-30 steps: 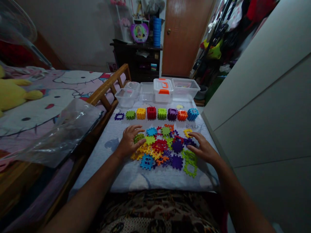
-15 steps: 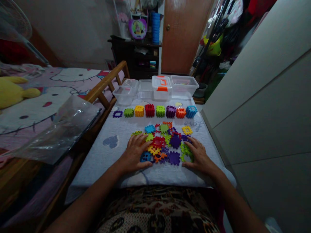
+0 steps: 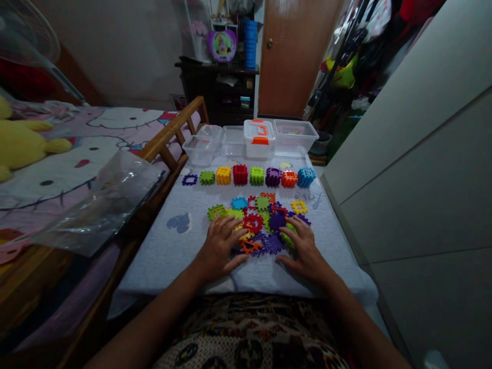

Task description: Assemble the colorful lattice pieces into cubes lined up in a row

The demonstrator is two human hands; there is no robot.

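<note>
Loose plastic building tiles with notched edges lie in a mixed pile on the cloth-covered table [image 3: 154, 261]. Among them are a red tile [image 3: 252, 223], a dark purple tile [image 3: 277, 221], a blue tile [image 3: 239, 203] and a green tile [image 3: 217, 212]. My left hand [image 3: 221, 247] rests over the pile's left side, fingers spread and touching tiles. On the right side, my right hand [image 3: 302, 247] lies with spread fingers over a bright green tile [image 3: 287, 234]. Both hands are open; tiles beneath them are partly hidden. Beyond stands a row of tile stacks sorted by colour, including a red stack [image 3: 240, 175].
Clear plastic boxes [image 3: 295, 135] and a lidded box with orange clips [image 3: 260, 139] line the table's far edge. A wooden bed rail [image 3: 172, 128] borders the left, with a plastic bag [image 3: 103, 205] over it. A pale cabinet [image 3: 418, 169] stands close on the right.
My right hand has moved left, towards my left hand, pushing tiles on the near right side inward. My left hand now covers the blue tile near its thumb. The view has shifted slightly.
</note>
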